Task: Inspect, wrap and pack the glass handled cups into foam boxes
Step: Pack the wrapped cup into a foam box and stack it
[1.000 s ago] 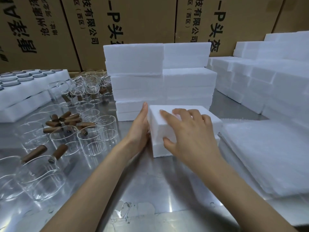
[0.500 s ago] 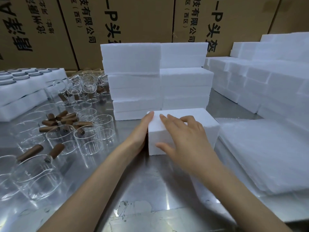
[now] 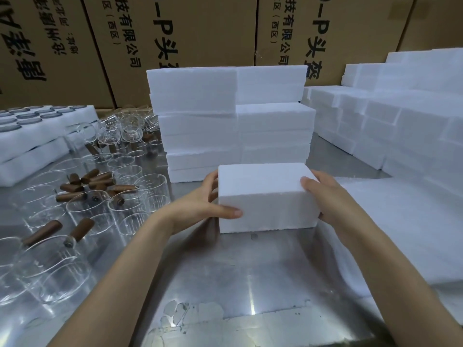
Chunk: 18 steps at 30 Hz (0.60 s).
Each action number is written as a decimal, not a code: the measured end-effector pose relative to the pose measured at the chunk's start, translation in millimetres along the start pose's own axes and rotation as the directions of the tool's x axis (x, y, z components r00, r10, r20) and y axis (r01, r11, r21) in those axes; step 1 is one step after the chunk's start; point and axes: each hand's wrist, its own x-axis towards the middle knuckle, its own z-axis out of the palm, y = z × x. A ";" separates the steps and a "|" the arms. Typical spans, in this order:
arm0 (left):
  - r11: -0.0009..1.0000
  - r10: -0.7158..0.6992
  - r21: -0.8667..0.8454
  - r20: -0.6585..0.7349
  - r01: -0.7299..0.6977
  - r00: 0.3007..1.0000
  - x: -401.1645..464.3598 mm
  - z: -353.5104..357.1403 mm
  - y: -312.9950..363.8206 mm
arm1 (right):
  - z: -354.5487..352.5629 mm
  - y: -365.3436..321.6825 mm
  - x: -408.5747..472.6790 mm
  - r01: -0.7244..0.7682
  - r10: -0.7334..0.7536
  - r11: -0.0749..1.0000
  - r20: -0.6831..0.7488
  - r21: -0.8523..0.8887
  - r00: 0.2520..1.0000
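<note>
Both hands are gripping one closed foam box (image 3: 265, 196) at the middle of the steel table (image 3: 238, 279). The left hand (image 3: 200, 209) is holding the box's left end, thumb lying across the front face and fingers curling behind the end. The right hand (image 3: 328, 199) is clasping the right end, thumb pressing on the top near the corner and fingers wrapping the side. The box's bottom edge is sitting on or just over the tabletop; I cannot tell which. The box is lying level, long side facing the camera, lid seam not visible. Directly behind it a stack (image 3: 233, 121) of foam boxes is standing in two columns, several layers high. To the left, many glass cups (image 3: 82, 214) with brown handles are crowding the table, most upright, some touching one another; a few loose brown handles (image 3: 95, 179) are lying in a small pile among them. Further left, foam trays (image 3: 37, 131) holding round dark-rimmed items are resting at the table's edge. To the right, a pile of white wrap sheets (image 3: 406, 226) is lying flat just beside the right forearm. Behind those sheets, more foam boxes (image 3: 390, 113) are stacking up in steps. Brown cartons (image 3: 200, 31) with black print are lining the back.
</note>
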 end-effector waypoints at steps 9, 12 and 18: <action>0.947 -0.152 0.303 0.139 0.104 0.979 -13.3 -12.6 14.5 | -4.3 -2.5 -2.7 -0.134 0.127 0.978 0.054 0.157 0.990; 0.939 -0.261 0.252 0.074 0.236 0.962 -16.0 -11.2 22.8 | -4.9 -5.9 -1.1 -0.162 0.155 0.975 0.052 0.153 0.986; 0.966 -0.199 -0.153 0.065 0.207 0.978 -17.0 20.6 30.4 | -4.7 -12.8 -3.8 -0.168 0.168 0.973 0.011 0.161 0.986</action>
